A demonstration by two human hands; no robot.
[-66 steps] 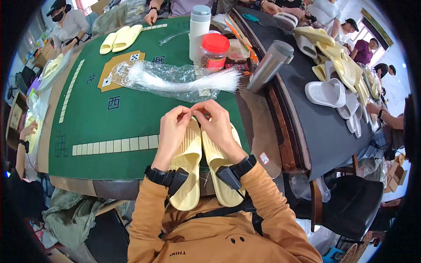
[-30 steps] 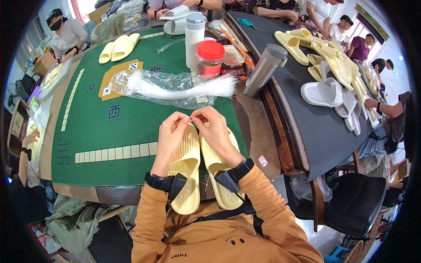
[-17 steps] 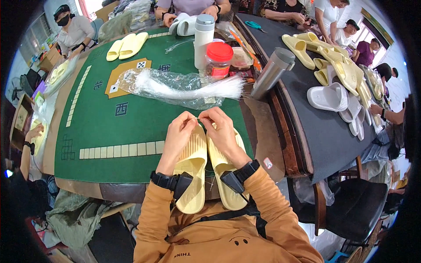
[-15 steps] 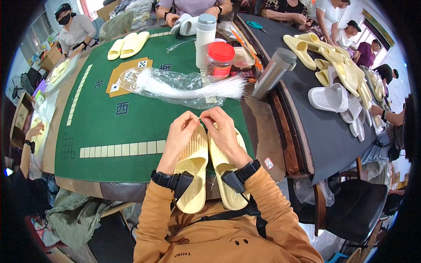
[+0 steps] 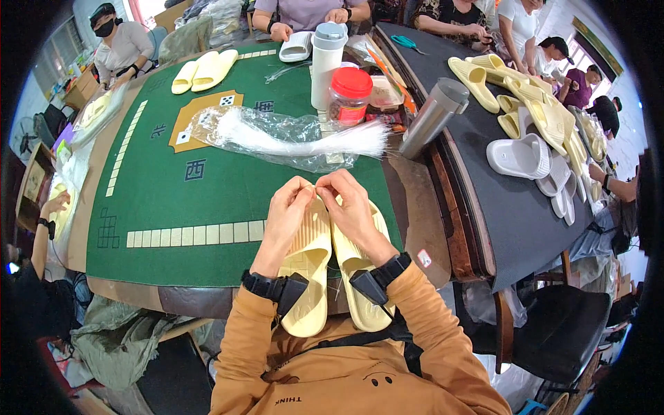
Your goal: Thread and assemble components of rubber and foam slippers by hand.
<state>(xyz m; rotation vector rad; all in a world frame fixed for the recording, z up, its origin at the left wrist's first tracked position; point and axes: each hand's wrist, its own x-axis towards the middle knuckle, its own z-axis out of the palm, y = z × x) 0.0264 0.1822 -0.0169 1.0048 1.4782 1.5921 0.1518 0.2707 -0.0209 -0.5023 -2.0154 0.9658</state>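
Observation:
Two pale yellow slippers, the left slipper [image 5: 308,294] and the right slipper [image 5: 368,308], lie side by side at the table's near edge, toes pointing away from me. Above their toes, my left hand [image 5: 288,211] and my right hand [image 5: 351,211] meet, thumbs and forefingers pinched together. Whatever the fingertips hold is too small to make out. My hands and wrists hide parts of both slippers. Just beyond my hands lies a clear plastic bag [image 5: 207,128] with a bundle of thin white plastic strands [image 5: 297,142] spilling out to the right.
A white bottle [image 5: 327,66], a red-lidded jar [image 5: 349,93] and a steel tumbler [image 5: 436,117] stand beyond the bag. Another yellow pair [image 5: 211,71] lies at the far left. The dark table [image 5: 477,200] to the right bears many slippers. Several people work around both tables.
My hands stay pinched together in nearly the same place. The left slipper sits slightly further right in view. Across the table, a person's hand and the grey slippers have shifted.

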